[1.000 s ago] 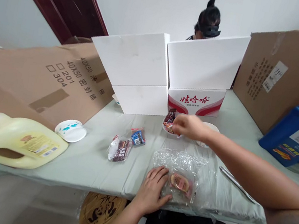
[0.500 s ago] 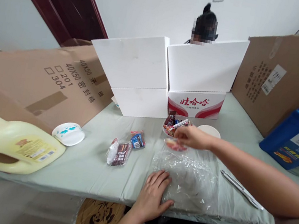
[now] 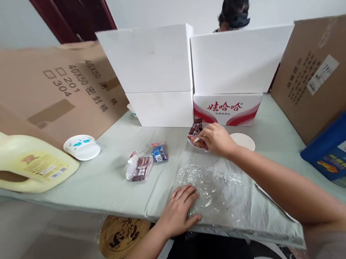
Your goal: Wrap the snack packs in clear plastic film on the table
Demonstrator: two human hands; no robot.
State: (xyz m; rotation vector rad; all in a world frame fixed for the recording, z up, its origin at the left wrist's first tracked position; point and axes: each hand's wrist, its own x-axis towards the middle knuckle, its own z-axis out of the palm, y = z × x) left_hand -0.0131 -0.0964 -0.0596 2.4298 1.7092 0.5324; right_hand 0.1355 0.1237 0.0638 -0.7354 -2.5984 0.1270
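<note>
Clearly the clear plastic bag [image 3: 218, 193] was the soft part: thin, crinkled film lying flat at the near edge of the tabletop [image 3: 110, 181], light and slippery, I judged, and best pinned at its open left edge or pinched at a corner. My left hand [image 3: 181, 209] lay on that edge, fingers spread and flat on the film, gripping nothing. My right hand [image 3: 216, 138] reached past the bag's far edge to the bowl of wrapped snacks [image 3: 194, 138], fingers curled over the wrappers; whether they had closed on one I could not tell. Those packets looked small, light and crackly, easy to pinch by a sealed end. An empty white bowl [image 3: 243, 140] sat just right of the hand. Two loose snack packets [image 3: 145, 164] lay left of the bag.
</note>
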